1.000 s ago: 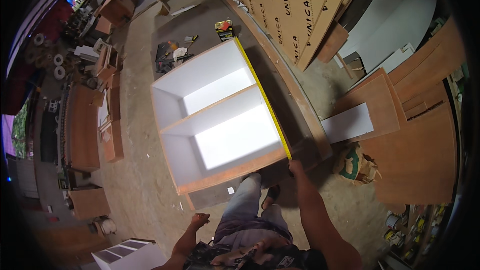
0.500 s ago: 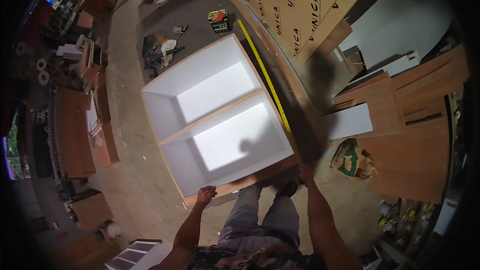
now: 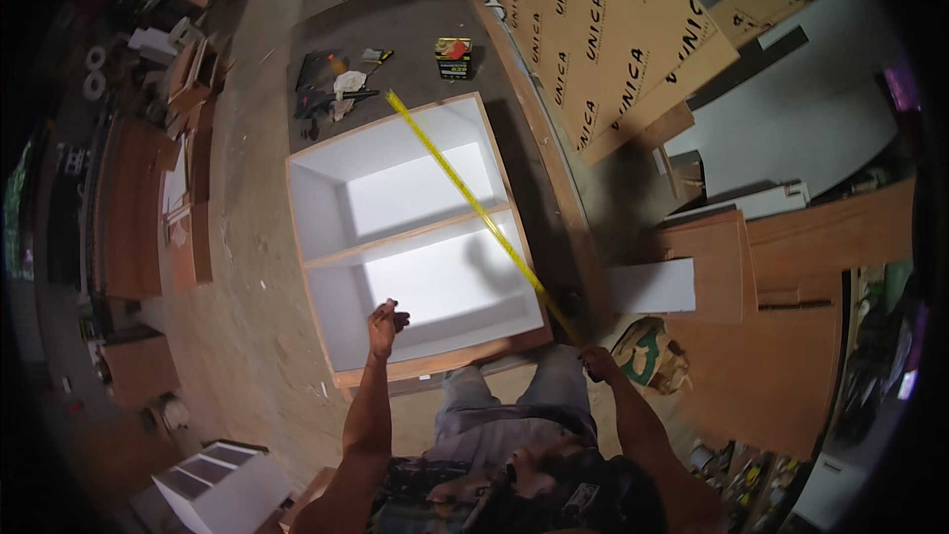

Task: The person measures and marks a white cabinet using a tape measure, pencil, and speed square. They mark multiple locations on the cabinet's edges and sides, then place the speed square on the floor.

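Observation:
A white-lined wooden cabinet carcass (image 3: 427,364) lies on its back on a dark worktop, with one wooden divider (image 3: 415,234) making two compartments. My right hand (image 3: 596,364), beyond its near right corner, is closed on a tape measure; the case is hidden in the fist. From there the yellow blade (image 3: 463,190) runs diagonally over the cabinet, its free tip past the far edge. Above the near compartment is my left hand (image 3: 384,328), raised with its fingers apart; nothing shows clearly in it.
On the worktop (image 3: 395,25) beyond the cabinet are a black-and-yellow box (image 3: 454,59) and a cluster of hand tools (image 3: 331,99). Printed boards (image 3: 613,49) lean at the far right. A crumpled paper bag (image 3: 652,356) sits right of my right hand. A small white cabinet (image 3: 222,485) stands at lower left.
The tape blade has swung left, from beside the cabinet's right side to across its top. My left hand has left the near edge and risen over the near compartment.

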A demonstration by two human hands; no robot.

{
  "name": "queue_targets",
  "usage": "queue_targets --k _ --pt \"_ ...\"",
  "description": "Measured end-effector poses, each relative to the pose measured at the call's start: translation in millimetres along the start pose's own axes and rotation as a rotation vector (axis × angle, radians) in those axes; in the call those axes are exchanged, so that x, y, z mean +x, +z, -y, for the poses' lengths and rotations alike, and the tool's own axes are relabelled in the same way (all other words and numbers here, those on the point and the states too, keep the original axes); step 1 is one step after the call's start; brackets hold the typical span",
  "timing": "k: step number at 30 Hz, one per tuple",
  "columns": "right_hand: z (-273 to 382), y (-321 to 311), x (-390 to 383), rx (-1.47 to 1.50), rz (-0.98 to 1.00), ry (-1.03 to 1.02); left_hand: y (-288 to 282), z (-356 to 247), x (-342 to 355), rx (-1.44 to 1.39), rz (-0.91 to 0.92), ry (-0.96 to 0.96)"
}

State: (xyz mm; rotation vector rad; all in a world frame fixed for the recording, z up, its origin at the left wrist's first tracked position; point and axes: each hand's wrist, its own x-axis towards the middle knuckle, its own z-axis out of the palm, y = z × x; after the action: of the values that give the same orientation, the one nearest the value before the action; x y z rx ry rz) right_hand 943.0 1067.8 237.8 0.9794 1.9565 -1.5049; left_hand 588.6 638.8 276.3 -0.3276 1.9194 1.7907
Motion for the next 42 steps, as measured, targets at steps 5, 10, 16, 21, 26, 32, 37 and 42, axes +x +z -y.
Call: queue_targets --k 5,10,16,21,26,32,37,42 --pt "-20.5 -62.0 41.1 -0.162 0.219 -0.021 53.2 -13.5 -28.1 -0.138 -0.274 -0.025" --pt "-44.7 -130.6 102.9 -0.370 0.503 -0.118 98.0 46.3 -120.4 -0.144 -0.405 -0.137" --pt "-4.6 -164.3 145.4 -0.375 0.500 -0.402 178.2 97.4 -201.3 -0.097 -0.362 -0.309" --pt "71.0 -135.3 152.6 0.011 0.430 -0.005 226.4 98.5 -203.5 -0.160 -0.338 -0.257" --pt "124.0 -92.8 158.1 0.356 0.235 0.352 233.2 89.2 -192.3 -0.180 -0.291 -0.171" --pt "129.3 -37.3 159.3 0.364 0.177 0.428 192.9 104.4 -209.9 -0.048 -0.279 -0.244" --pt "63.7 10.7 189.2 0.456 0.085 0.239 173.6 87.8 -199.5 0.045 -0.284 -0.286" --pt "44.4 36.2 172.0 0.430 0.098 0.222 160.9 68.3 -176.5 0.079 -0.320 -0.324"
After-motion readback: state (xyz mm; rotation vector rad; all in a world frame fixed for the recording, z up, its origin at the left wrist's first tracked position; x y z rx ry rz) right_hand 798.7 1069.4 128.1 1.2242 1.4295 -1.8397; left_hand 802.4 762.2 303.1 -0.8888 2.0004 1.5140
